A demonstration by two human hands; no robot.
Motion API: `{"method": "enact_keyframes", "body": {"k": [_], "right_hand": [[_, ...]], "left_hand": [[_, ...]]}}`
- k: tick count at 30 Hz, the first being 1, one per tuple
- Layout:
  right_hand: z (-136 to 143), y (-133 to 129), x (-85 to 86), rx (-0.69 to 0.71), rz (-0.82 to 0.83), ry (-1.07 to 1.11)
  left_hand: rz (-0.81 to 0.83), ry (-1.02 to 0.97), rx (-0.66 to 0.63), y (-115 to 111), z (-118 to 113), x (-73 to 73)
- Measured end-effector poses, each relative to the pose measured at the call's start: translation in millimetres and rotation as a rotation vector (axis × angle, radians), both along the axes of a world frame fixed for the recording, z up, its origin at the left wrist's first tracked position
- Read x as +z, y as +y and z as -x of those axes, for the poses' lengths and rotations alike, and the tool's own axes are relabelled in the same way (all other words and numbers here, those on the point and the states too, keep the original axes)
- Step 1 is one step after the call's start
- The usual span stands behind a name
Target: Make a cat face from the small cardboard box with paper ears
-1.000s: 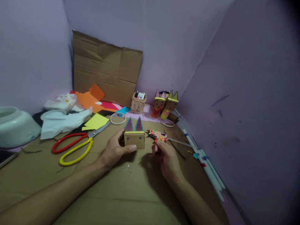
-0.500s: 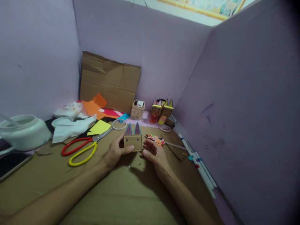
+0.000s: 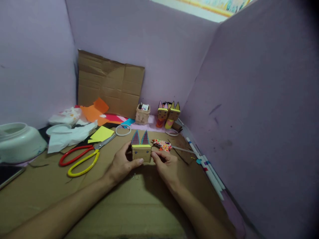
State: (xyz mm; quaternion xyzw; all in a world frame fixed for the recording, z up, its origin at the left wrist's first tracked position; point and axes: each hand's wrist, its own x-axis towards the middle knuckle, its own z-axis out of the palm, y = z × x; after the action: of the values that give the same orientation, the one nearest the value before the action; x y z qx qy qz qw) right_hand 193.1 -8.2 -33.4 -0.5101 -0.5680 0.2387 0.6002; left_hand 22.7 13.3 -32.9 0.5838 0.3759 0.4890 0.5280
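Note:
A small cardboard animal head faces me, with two pointed purple ears outlined in blue, two dot eyes and a yellow band along its top edge. My left hand grips it from the left, thumb across the lower front and fingers behind. At its right edge, the thumb and forefinger of my right hand are pinched together against the side. Large scissors with one red and one yellow handle lie to the left. Behind my right hand is a colourful patterned paper piece.
Two finished-looking animal figures stand at the back, beside a pen holder. Paper scraps, a white pot and a phone are on the left. White sticks line the right wall; cardboard leans behind.
My right hand has closed from a loose, parted pose to a pinch at the head's right edge. The yellow band on the head has come into view. The whole view has shifted slightly.

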Motion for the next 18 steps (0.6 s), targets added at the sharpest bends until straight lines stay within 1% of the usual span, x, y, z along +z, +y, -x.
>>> {"method": "enact_keyframes", "body": {"k": [5, 11, 15, 18], "right_hand": [[0.6, -1.7, 1.9, -0.034, 0.025, -0.035], [1.4, -2.5, 6.5, -0.043, 0.112, 0.01], [0.6, -1.9, 8.8, -0.022, 0.147, 0.042], [-1.9, -0.8, 10.2, -0.005, 0.155, 0.08]], "left_hand": [[-0.041, 0.087, 0.047, -2.2, -0.8, 0.0], [-0.073, 0.136, 0.046, -6.7, -1.1, 2.9], [-0.056, 0.123, 0.044, -5.6, -0.5, 2.1], [-0.019, 0.066, 0.001, -3.5, -1.0, 2.3]]}}
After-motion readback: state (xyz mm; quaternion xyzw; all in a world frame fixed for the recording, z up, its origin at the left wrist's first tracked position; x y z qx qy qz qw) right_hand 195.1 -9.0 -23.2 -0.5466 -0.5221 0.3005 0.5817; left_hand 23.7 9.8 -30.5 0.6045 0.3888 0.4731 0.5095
